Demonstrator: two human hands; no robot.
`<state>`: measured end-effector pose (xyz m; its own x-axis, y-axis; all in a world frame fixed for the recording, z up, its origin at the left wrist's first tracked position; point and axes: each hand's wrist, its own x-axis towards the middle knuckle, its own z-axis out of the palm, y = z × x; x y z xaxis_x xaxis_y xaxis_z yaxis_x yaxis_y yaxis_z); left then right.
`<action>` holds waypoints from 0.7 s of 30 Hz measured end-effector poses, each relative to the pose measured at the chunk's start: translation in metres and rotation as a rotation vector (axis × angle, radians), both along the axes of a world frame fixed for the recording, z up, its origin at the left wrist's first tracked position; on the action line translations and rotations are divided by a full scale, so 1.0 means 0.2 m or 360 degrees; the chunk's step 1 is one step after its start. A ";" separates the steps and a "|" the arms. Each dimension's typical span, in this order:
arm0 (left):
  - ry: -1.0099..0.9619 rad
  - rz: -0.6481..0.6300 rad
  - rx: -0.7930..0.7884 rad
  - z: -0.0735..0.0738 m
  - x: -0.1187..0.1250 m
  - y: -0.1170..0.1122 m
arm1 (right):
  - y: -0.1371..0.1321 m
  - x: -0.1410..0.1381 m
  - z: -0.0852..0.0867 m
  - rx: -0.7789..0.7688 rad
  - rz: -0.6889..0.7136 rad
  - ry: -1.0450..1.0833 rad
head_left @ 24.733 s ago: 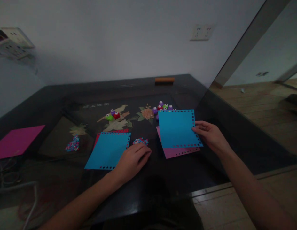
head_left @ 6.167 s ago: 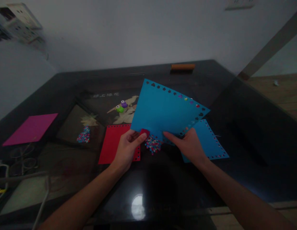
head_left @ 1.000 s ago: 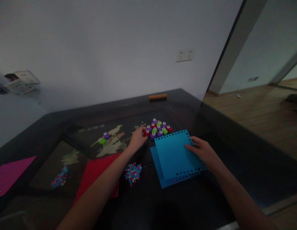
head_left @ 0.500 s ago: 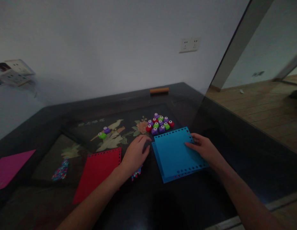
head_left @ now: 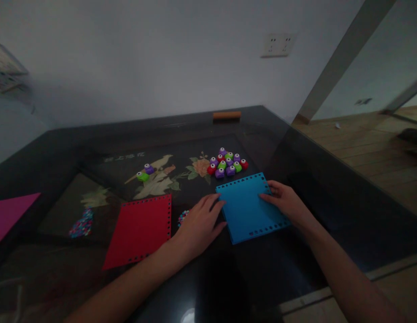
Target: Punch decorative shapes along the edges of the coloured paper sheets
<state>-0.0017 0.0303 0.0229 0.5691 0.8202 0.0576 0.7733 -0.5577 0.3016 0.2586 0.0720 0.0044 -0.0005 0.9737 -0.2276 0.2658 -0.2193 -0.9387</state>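
Note:
A stack of blue paper sheets (head_left: 250,208) with punched holes along its edges lies on the dark table. My right hand (head_left: 284,202) pinches its right edge, thumb on top and fingers underneath. At the opposite edge, my left hand (head_left: 204,220) rests with fingers outstretched and apart, its fingertips against the paper's side. A red punched sheet (head_left: 141,231) lies left of my left wrist. Small coloured beads (head_left: 183,217) show partly behind that hand. Behind the blue paper sits a cluster of red, green and purple toy pieces with eyes (head_left: 229,162).
Two more eyed pieces, one green (head_left: 142,176) and one purple (head_left: 149,169), sit farther left. A bead pile (head_left: 82,223) and a magenta sheet (head_left: 11,215) lie at the left. An orange-brown bar (head_left: 226,115) is near the wall, below a double socket (head_left: 277,45).
My left hand has moved right onto the blue paper's left edge. The blue sheets, offset before, now lie nearly flush. My right hand keeps its hold. The camera view has shifted slightly.

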 end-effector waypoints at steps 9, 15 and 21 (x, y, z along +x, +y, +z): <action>0.0044 -0.0018 0.0043 -0.07 0.03 -0.03 | 0.01 0.00 -0.02 -0.0005 0.0011 -0.0052; 0.0100 -0.0006 0.0022 -0.10 0.05 -0.03 | 0.01 0.00 -0.02 0.0037 0.0015 -0.0117; 0.0094 -0.0006 0.0033 -0.12 0.05 -0.03 | 0.01 0.00 -0.02 0.0077 0.0036 -0.0175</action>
<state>0.0076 0.0243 -0.0003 0.5753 0.8169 0.0407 0.7872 -0.5665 0.2437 0.2594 0.0743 -0.0003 -0.0002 0.9836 -0.1802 0.3721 -0.1672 -0.9130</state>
